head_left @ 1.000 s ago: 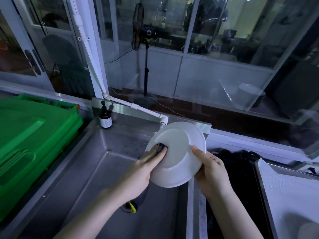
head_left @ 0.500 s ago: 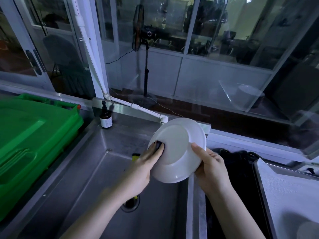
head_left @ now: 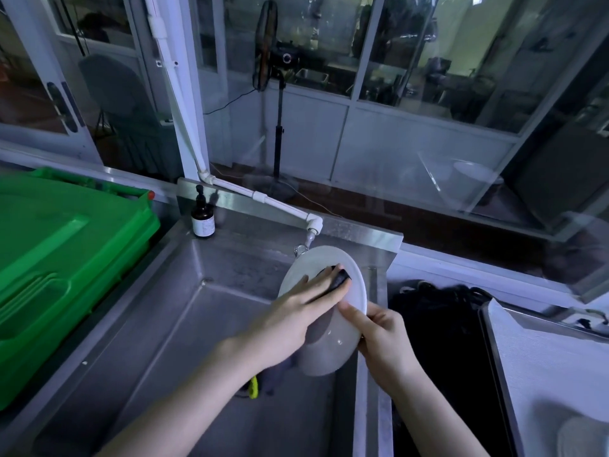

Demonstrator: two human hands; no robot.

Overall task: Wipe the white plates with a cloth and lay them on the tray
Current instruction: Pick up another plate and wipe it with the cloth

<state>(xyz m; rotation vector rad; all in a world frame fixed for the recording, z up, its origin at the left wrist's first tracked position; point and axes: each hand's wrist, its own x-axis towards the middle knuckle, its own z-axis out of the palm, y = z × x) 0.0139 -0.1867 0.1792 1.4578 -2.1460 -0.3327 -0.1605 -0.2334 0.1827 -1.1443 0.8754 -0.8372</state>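
Glossy white plate, matt brushed-metal sink, smooth green plastic bin, dark cloth.

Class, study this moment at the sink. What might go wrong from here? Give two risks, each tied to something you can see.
1. The right hand pinches only the lower edge of the tilted white round plate while the left hand presses the dark cloth on it; it may slip into the steel sink.
2. The plate's top rim is near the white tap pipe and might knock it.
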